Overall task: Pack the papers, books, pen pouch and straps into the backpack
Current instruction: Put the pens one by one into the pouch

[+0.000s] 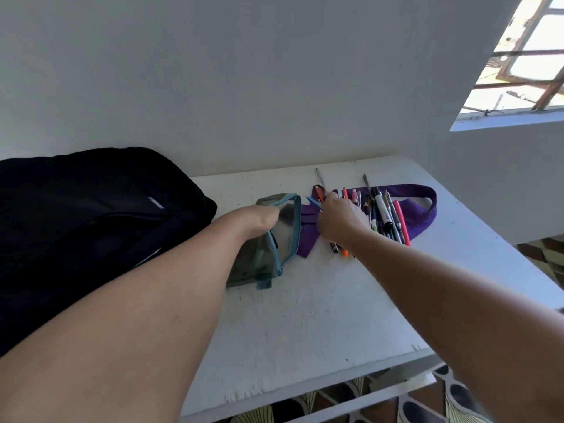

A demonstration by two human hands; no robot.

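Two hands busy here: your left hand (259, 221) grips the pouch (268, 239) rim so its mouth stays open beside the backpack (91, 209), while your right hand (338, 221) pinches pens (381, 215) off the strap (421, 209) to load in.

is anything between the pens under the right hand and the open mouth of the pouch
Nothing solid. The left hand holds the pen pouch open, its mouth facing the pens. Only a flat fold of the purple strap lies on the table between them; the right hand can pass over it.
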